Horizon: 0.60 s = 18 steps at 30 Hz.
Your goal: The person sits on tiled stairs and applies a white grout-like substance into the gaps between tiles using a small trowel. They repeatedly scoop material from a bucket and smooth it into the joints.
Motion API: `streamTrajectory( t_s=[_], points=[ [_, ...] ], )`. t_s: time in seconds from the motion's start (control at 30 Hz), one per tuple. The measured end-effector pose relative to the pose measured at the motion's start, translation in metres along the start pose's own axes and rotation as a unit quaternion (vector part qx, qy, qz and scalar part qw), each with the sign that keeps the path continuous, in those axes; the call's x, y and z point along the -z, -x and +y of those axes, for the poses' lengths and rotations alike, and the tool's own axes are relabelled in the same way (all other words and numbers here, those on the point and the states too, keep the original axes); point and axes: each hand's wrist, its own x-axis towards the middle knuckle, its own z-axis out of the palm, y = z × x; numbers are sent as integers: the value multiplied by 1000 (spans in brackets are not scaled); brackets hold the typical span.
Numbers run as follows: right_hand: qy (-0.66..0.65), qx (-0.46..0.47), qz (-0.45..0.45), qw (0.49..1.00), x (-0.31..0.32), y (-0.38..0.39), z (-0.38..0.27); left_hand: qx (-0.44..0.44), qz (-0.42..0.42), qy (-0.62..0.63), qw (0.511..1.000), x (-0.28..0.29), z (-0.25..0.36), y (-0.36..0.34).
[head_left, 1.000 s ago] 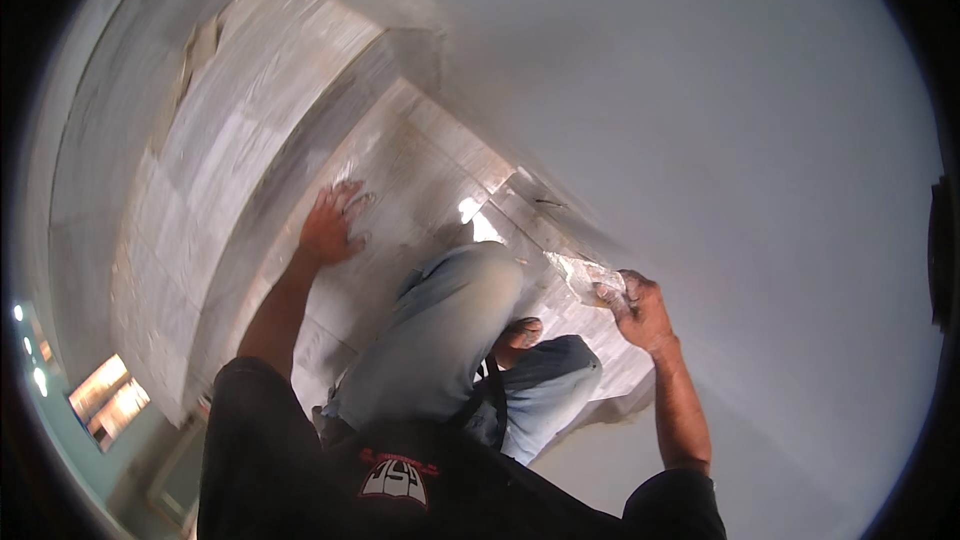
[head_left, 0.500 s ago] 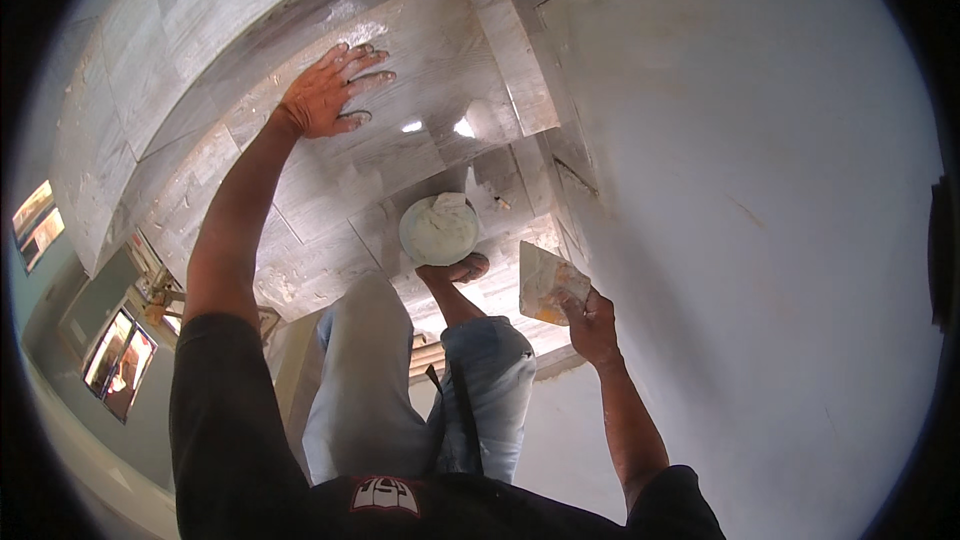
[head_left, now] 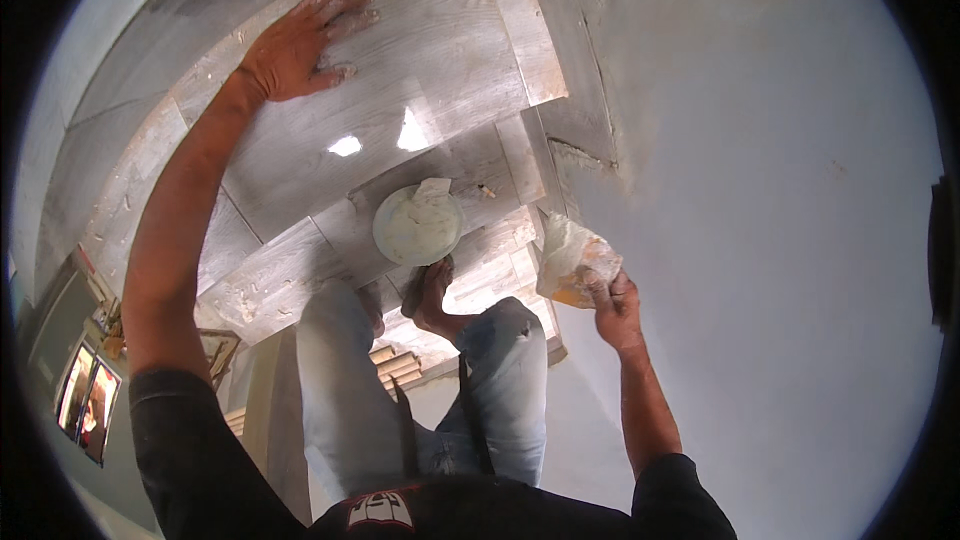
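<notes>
My left hand (head_left: 300,45) lies with fingers spread on a wood-look grey tile (head_left: 420,50) of a stair step, with whitish residue on the fingertips. My right hand (head_left: 617,310) grips a flat, squarish scraper (head_left: 568,252) smeared with pale paste; its handle is hidden by the fingers. That scraper is held up near the plain wall on the right. Below and between my hands, a round bowl (head_left: 380,232) of pale, whitish paste sits on a lower step. A pale flat piece (head_left: 433,188) leans at the bowl's far rim.
A bare foot (head_left: 432,300) stands just below the bowl. The grey-white wall (head_left: 760,240) rises along the right, with a tile skirting (head_left: 570,60) beside the steps. A small stub-like piece (head_left: 487,191) lies right of the bowl. A window (head_left: 88,395) shows at lower left.
My view has shifted, and my left hand now appears farther up and left. The scraper has tilted in my right hand and sits slightly farther right. A foot beside the bowl has changed position.
</notes>
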Motion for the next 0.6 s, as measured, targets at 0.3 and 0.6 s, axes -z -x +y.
streamTrajectory(
  t_s=[0.3,0.6],
  points=[
    [91,121,139,979,3,11,0,88,110,45,989,-21,-3,11],
    [360,365,320,796,-21,39,-27,58,231,19,971,-24,-3,27]
  ],
)
